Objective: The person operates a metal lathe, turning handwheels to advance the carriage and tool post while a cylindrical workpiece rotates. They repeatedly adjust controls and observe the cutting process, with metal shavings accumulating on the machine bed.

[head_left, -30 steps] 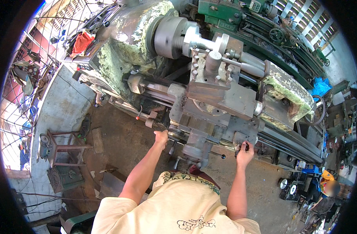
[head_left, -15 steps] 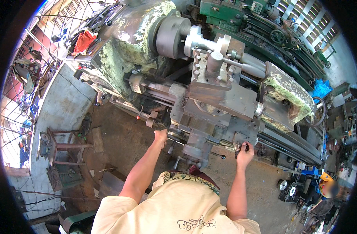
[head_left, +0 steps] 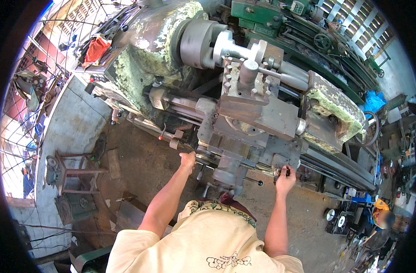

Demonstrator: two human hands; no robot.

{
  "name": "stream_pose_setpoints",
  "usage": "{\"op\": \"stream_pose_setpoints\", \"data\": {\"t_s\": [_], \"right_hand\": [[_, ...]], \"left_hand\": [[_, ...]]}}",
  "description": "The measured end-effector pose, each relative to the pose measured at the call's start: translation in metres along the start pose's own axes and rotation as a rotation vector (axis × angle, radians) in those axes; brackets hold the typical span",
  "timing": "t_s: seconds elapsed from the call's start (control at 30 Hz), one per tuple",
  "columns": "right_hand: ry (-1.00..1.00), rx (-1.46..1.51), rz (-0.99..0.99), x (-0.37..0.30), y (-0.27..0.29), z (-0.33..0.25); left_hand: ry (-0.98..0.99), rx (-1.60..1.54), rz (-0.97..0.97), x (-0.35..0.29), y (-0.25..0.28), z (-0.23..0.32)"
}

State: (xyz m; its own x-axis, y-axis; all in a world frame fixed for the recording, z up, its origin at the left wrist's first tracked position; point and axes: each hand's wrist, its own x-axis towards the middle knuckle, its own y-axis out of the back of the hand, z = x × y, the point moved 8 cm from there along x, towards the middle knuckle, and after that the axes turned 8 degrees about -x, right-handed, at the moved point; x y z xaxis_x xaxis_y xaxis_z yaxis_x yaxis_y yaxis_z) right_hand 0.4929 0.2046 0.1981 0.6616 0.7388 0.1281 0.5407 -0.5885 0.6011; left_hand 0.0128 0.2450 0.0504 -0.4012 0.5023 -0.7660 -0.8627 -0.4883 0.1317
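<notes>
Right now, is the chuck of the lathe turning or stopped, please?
It appears to be turning: the chuck looks streaked and blurred, while the tool post looks sharp.

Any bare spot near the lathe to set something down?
Bare floor between the plank and the left forearm; more right of the right forearm, short of the black machine with white discs. Crowded: the carriage between the left hand and right hand, and the tool post by the chuck, which looks blurred, likely spinning, so keep hands out.

The hands (head_left: 286, 180) are bare, and the short-sleeved cream T-shirt (head_left: 189, 241) carries a black outlined print (head_left: 229, 261).
</notes>
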Motion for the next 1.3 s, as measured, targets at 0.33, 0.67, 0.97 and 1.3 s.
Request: {"op": "stream_pose_setpoints", "data": {"t_s": [0.33, 0.67, 0.97, 1.3], "right_hand": [[-0.042, -0.003, -0.008, -0.002, 0.001, 0.000], [-0.028, 0.007, -0.005, -0.001, 0.001, 0.000], [-0.040, -0.019, -0.008, -0.002, 0.002, -0.003], [-0.041, -0.033, -0.014, -0.001, 0.000, 0.003]], "left_hand": [[0.011, 0.024, 0.032, 0.000, 0.003, -0.001], [-0.008, 0.000, 0.014, 0.001, 0.002, 0.002], [0.032, -0.014, -0.020, -0.002, 0.000, 0.002], [0.014, -0.007, -0.036, -0.011, -0.001, 0.007]]}}
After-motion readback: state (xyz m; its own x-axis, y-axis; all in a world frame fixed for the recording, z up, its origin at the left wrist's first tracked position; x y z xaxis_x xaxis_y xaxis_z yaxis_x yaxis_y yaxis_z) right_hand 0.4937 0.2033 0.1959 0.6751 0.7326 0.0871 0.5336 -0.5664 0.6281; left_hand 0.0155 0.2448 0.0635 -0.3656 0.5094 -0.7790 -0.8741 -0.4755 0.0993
